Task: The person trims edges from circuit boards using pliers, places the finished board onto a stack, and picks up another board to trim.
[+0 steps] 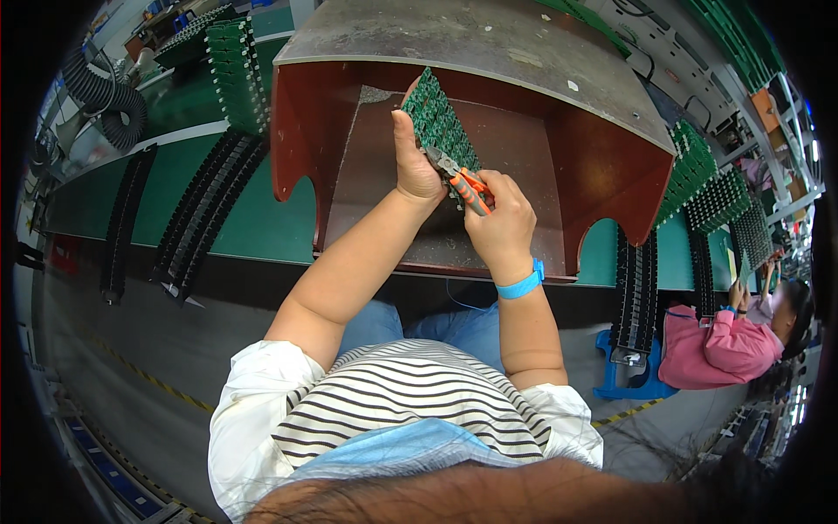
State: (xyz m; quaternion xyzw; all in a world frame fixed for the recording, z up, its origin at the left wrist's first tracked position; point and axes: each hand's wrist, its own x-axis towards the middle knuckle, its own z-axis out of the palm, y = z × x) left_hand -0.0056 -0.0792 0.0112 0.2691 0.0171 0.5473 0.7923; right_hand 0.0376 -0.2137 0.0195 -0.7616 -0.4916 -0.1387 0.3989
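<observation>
A green circuit board (pixel 441 118) stands tilted in my left hand (pixel 414 162), whose thumb points up along the near side while the other fingers are mostly hidden behind the board. In my right hand (pixel 502 218) are cutting pliers (pixel 471 194) with orange and grey handles. Their metal jaws rest at the board's lower left edge, close to my left palm; whether the jaws touch the board I cannot tell. Both hands are over a dark red open-fronted box (pixel 524 157). A blue wrist strap (pixel 521 285) circles my right wrist.
The box has a worn grey top (pixel 419 35) and stands on a green table (pixel 236 218). Black slotted rails (pixel 205 214) hang over the table edge on both sides. Circuit boards (pixel 236 79) stand in racks left and right. A person in pink (pixel 720 345) sits at far right.
</observation>
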